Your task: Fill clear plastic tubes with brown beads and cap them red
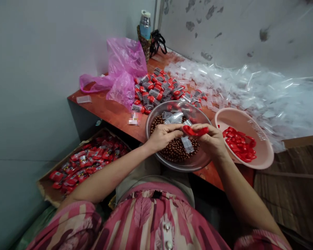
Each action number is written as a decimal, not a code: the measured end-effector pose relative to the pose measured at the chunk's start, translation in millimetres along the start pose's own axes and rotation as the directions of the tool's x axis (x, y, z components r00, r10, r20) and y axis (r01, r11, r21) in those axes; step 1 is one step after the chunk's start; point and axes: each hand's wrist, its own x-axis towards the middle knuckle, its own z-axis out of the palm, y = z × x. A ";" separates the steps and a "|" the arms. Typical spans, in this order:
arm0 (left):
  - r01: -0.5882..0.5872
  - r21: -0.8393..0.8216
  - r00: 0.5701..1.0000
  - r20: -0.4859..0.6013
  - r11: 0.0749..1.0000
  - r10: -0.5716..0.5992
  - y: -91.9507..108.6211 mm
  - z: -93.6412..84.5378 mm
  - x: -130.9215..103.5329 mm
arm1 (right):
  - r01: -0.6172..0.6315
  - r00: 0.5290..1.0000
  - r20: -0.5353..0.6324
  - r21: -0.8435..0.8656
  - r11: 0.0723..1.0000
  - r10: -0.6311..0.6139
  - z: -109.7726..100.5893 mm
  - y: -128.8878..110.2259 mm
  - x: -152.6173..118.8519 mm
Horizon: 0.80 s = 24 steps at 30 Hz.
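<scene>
Above a metal bowl (149, 139), both my hands meet at a curved red plastic piece (195, 131). The fingers of my left hand (162, 136) pinch its left end. My right hand (211, 139) grips the other end between thumb and fingers. Brown round beads (172, 151) fill much of the bowl. Small clear plastic cases (187, 144) lie on the beads, some below my fingers. Just right of my right hand, a pink basin (266, 149) holds many similar red pieces (240, 144).
Behind the bowl, red-capped clear cases (159, 88) are heaped on the red table (101, 107). Clear plastic cases (276, 100) pile along the wall. A pink bag (125, 66) and a bottle (145, 26) stand behind. Lower left, a carton (45, 189) holds red packets.
</scene>
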 end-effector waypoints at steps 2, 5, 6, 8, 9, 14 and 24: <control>-0.090 0.117 0.996 0.015 0.989 0.089 -0.5 0.3 -1.5 | -0.062 0.998 0.021 -0.009 0.998 0.062 2.0 -2.9 6.2; -0.159 0.167 0.987 0.000 0.973 0.161 -2.0 -0.1 -3.7 | -0.265 0.951 0.183 0.070 0.962 0.249 5.3 -8.2 12.0; -0.165 0.175 0.986 0.000 0.971 0.167 -2.2 -0.3 -4.3 | -0.340 0.917 0.255 0.104 0.935 0.306 6.7 -9.1 12.5; -0.169 0.195 0.985 0.011 0.966 0.170 -1.8 -0.7 -5.0 | -0.456 0.850 0.364 0.148 0.877 0.381 10.9 -9.0 12.1; -0.172 0.205 0.985 0.012 0.963 0.173 -1.2 -0.8 -5.1 | -0.486 0.833 0.381 0.158 0.859 0.401 13.9 -8.1 11.5; -0.176 0.245 0.984 0.012 0.953 0.179 0.0 -0.2 -5.1 | -0.426 0.899 0.224 0.252 0.869 0.376 33.5 -0.9 9.5; -0.088 0.253 0.990 -0.083 0.963 0.113 -5.6 -0.5 0.6 | -0.483 0.874 0.197 0.260 0.836 0.444 33.7 0.7 16.9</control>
